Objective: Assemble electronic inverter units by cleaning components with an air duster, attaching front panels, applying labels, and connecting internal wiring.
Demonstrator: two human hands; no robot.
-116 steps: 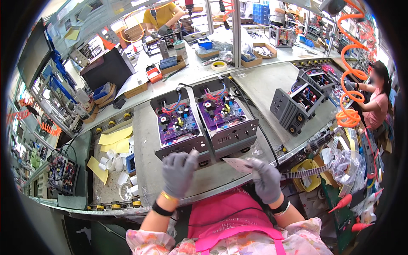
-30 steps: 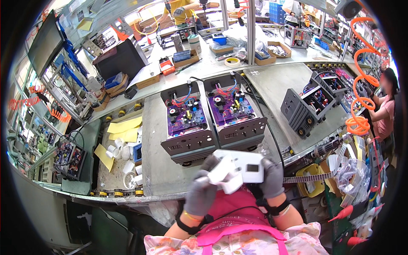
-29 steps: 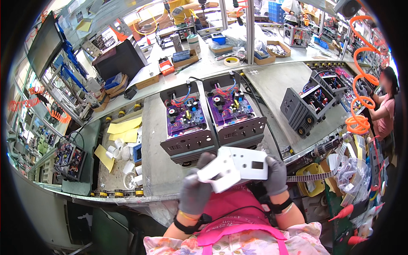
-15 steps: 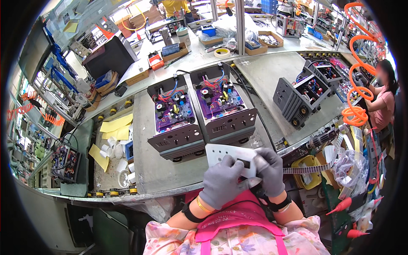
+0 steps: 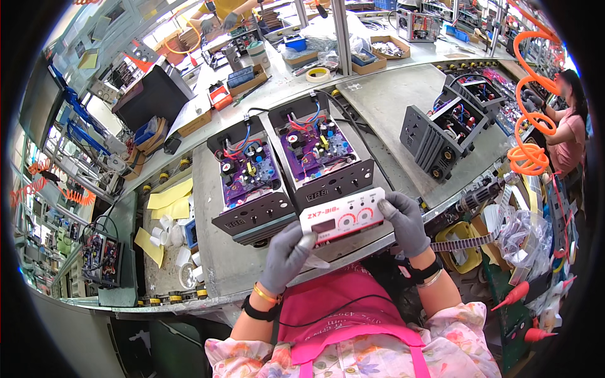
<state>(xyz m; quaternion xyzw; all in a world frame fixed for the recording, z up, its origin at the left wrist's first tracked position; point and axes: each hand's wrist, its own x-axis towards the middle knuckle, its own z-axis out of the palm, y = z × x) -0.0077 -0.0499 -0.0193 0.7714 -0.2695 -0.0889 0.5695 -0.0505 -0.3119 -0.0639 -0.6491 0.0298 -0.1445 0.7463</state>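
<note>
Grey-gloved left hand [image 5: 287,257] and right hand [image 5: 405,220] each pinch an end of a white front-panel sticker [image 5: 343,217] with a red window and two dials, holding it flat just before the right open chassis [image 5: 318,151]. Beside that sits the left open chassis [image 5: 247,183], both on the grey workbench [image 5: 217,264]

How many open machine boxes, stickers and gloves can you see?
Open machine boxes with purple boards: 2
Open grey machine boxes at the right: 2
White and red sticker panel, held by left hand and right hand: 1
Grey gloves: 2
Total: 7
</note>
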